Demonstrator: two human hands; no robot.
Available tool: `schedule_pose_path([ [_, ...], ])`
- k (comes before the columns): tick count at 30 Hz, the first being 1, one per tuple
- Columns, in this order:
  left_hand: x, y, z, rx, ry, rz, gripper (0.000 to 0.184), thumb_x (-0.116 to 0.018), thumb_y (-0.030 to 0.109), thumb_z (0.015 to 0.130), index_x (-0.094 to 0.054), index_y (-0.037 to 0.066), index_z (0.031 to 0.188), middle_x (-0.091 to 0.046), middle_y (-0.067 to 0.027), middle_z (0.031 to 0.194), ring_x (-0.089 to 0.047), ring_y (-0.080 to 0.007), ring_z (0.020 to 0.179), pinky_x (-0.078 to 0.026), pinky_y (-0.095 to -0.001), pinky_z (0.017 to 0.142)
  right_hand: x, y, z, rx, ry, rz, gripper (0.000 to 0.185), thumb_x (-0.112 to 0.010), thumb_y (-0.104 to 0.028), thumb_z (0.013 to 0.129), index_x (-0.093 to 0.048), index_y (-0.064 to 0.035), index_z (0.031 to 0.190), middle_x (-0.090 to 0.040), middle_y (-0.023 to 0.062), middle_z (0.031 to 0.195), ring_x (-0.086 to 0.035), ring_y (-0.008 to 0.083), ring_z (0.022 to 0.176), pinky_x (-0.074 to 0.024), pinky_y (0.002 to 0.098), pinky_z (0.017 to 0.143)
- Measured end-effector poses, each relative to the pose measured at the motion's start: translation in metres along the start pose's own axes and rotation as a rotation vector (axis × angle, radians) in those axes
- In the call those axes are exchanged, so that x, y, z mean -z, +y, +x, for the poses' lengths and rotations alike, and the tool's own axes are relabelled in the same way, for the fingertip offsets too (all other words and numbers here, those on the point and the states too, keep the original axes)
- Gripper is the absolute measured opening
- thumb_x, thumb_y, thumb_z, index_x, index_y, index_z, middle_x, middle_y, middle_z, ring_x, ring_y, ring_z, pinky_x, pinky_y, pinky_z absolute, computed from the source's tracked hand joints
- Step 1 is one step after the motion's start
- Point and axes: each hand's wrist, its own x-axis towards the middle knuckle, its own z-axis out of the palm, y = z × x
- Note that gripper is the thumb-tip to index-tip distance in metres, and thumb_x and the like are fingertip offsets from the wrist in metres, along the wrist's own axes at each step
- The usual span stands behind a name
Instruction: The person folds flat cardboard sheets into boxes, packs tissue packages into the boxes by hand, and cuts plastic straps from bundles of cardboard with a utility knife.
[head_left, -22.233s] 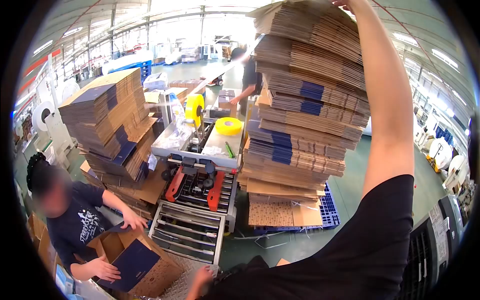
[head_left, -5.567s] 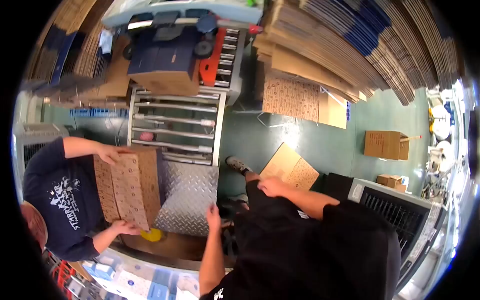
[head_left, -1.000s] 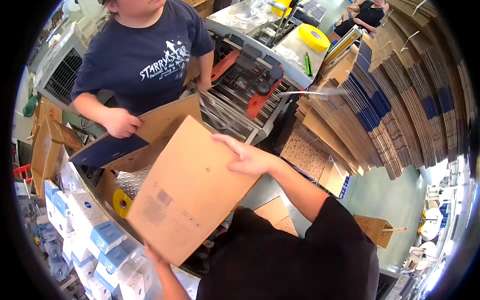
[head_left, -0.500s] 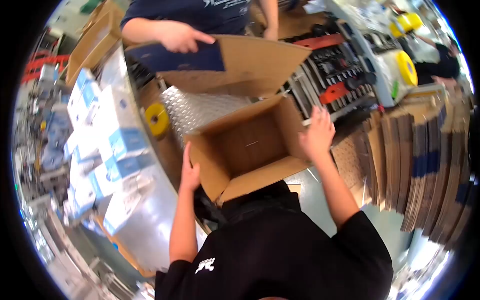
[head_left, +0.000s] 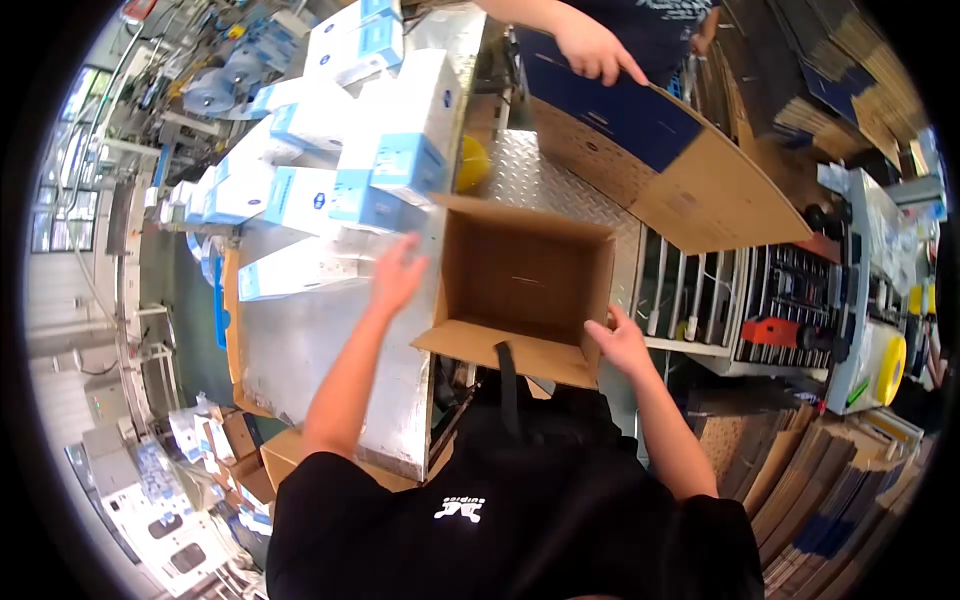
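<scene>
An open, empty-looking cardboard box stands upright in front of my body, on or over the diamond-plate surface. My right hand is at its right side, fingers apart, thumb near the wall; whether it touches is hard to tell. Off the box's left side, my left hand hangs over the metal table with nothing in it, slightly blurred. White and blue cartons lie just beyond that hand. Across from me a co-worker's hand rests on a partly folded blue and brown box.
A roller conveyor and a taping machine with red parts are at the right. Stacks of flat cardboard stand at the lower right. A yellow tape roll lies on the machine.
The view has turned toward the carton table. My box was tilted, then came upright with its opening up. My left hand has left its side and moved over the table.
</scene>
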Motion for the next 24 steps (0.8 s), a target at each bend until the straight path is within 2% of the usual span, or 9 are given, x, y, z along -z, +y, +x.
schedule_pose_path([
  [3, 0.097, -0.02, 0.042, -0.184, 0.242, 0.449, 0.063, -0.076, 0.02, 0.083, -0.055, 0.004, 0.14, -0.058, -0.0196, 0.137, -0.052, -0.0385, 0.129, -0.042, -0.0457, 0.11, 0.01, -0.046, 0.003, 0.199, 0.361, -0.283, 0.091, -0.081, -0.035, 0.08, -0.037, 0.0001, 0.151, -0.06, 0.0296, 0.133, -0.058, 0.0452, 0.122, -0.0455, 0.048, 0.106],
  [5, 0.12, -0.04, 0.084, -0.132, 0.282, 0.476, 0.068, -0.078, 0.022, 0.081, -0.053, 0.006, 0.142, -0.055, -0.0206, 0.14, -0.049, -0.041, 0.132, -0.04, -0.0467, 0.112, 0.009, -0.115, 0.001, 0.535, 0.798, -0.666, 0.073, -0.081, -0.023, 0.077, -0.05, -0.0033, 0.14, -0.062, 0.0237, 0.128, -0.055, 0.0378, 0.124, -0.0401, 0.0474, 0.11],
  [9, 0.084, -0.058, 0.174, -0.158, 0.077, 0.492, 0.099, -0.083, 0.029, 0.072, -0.035, 0.013, 0.157, -0.039, -0.0316, 0.15, -0.046, -0.0446, 0.135, -0.043, -0.0512, 0.11, -0.076, -0.245, 0.099, 0.969, 0.454, -0.416, 0.044, -0.078, -0.02, 0.08, -0.066, -0.0042, 0.119, -0.062, 0.0195, 0.128, -0.055, 0.0387, 0.123, -0.0438, 0.0455, 0.107],
  [11, 0.075, 0.0, 0.175, 0.18, -0.048, 0.679, 0.113, -0.082, 0.027, 0.07, -0.018, 0.022, 0.163, -0.03, -0.0328, 0.155, -0.044, -0.0501, 0.135, -0.046, -0.0568, 0.104, -0.143, -0.314, 0.159, 0.947, 0.403, -0.424, 0.053, -0.077, -0.031, 0.084, -0.064, -0.0015, 0.125, -0.053, 0.0248, 0.139, -0.051, 0.0419, 0.128, -0.043, 0.0469, 0.109],
  [13, 0.079, 0.006, 0.158, 0.238, -0.134, 0.662, 0.118, -0.08, 0.025, 0.071, -0.008, 0.027, 0.164, -0.029, -0.0325, 0.156, -0.048, -0.0518, 0.13, -0.05, -0.0598, 0.097, -0.204, -0.363, 0.204, 0.638, 0.376, -0.494, 0.084, -0.078, -0.041, 0.081, -0.045, -0.0048, 0.149, -0.029, 0.0308, 0.157, -0.035, 0.0484, 0.143, -0.0374, 0.0581, 0.112],
  [16, 0.089, -0.018, 0.077, 0.277, -0.138, 0.661, 0.115, -0.081, 0.026, 0.072, -0.013, 0.022, 0.164, -0.04, -0.0314, 0.149, -0.056, -0.0505, 0.121, -0.051, -0.0553, 0.097, -0.27, -0.383, 0.217, 0.3, 0.411, -0.603, 0.104, -0.08, -0.043, 0.076, -0.028, -0.0061, 0.158, -0.015, 0.0294, 0.163, -0.029, 0.0501, 0.145, -0.0352, 0.0666, 0.109],
  [20, 0.11, -0.029, 0.028, 0.347, 0.0, 0.303, 0.101, -0.083, 0.025, 0.07, -0.03, 0.016, 0.156, -0.046, -0.0337, 0.141, -0.055, -0.0485, 0.123, -0.051, -0.0549, 0.096, -0.281, -0.383, 0.203, 0.377, 0.375, -0.737, 0.109, -0.079, -0.032, 0.075, -0.018, -0.0009, 0.159, -0.006, 0.0307, 0.164, -0.033, 0.0498, 0.142, -0.0381, 0.0692, 0.105],
  [22, 0.124, -0.041, 0.037, 0.353, 0.022, 0.258, 0.092, -0.081, 0.021, 0.074, -0.034, 0.013, 0.152, -0.052, -0.0302, 0.136, -0.06, -0.0435, 0.119, -0.054, -0.0516, 0.093, -0.256, -0.399, 0.222, 0.3, 0.379, -0.575, 0.105, -0.08, -0.027, 0.073, -0.021, 0.0013, 0.156, -0.03, 0.0291, 0.155, -0.045, 0.0467, 0.134, -0.046, 0.0545, 0.104],
  [24, 0.138, -0.056, 0.039, 0.484, 0.047, -0.712, 0.084, -0.075, 0.017, 0.081, -0.032, 0.007, 0.153, -0.059, -0.0253, 0.128, -0.064, -0.0367, 0.112, -0.057, -0.0449, 0.087, -0.196, -0.402, 0.218, 0.35, 0.287, -0.41, 0.098, -0.081, -0.024, 0.071, -0.029, 0.0041, 0.15, -0.064, 0.0255, 0.121, -0.067, 0.0409, 0.104, -0.0561, 0.0428, 0.092],
])
